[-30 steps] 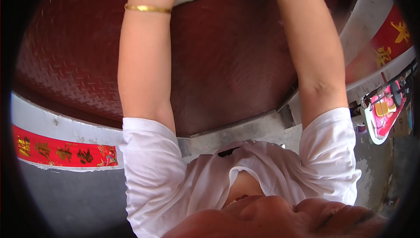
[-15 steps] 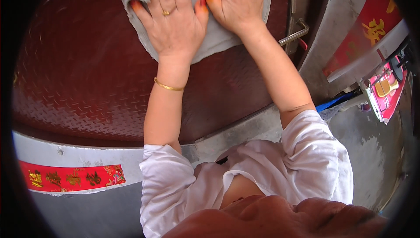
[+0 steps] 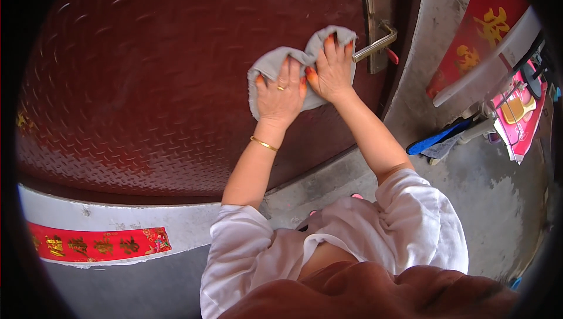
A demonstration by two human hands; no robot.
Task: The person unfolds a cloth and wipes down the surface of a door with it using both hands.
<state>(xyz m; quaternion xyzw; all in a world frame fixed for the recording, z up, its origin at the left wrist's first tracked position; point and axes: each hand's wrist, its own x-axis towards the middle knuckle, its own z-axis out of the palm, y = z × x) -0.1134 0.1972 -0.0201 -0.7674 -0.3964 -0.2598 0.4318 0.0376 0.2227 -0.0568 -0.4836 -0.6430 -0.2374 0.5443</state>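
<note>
A grey cloth (image 3: 271,63) lies bunched against a dark red metal door (image 3: 158,90) with a raised tread pattern. My left hand (image 3: 280,99) presses flat on the cloth's left part, fingers spread, a gold ring on one finger and a gold bangle at the wrist. Just right of it, my right hand (image 3: 333,78) lies on the other part, fingers stretched upward and a little apart. Orange-red colour shows on the fingertips of both hands. Close to the right hand is the metal lever handle (image 3: 376,44) on its upright plate.
Red paper strips with gold characters hang on the door surround, one at the right (image 3: 469,37) and another at the lower left (image 3: 105,244). Beyond the frame on the right are a blue long object (image 3: 440,137) and a pink-and-white box (image 3: 519,119) on the grey floor.
Both hands have come down and to the right across the door with the cloth, nearer the lever handle. The cloth looks more bunched up, its upper edge now in view.
</note>
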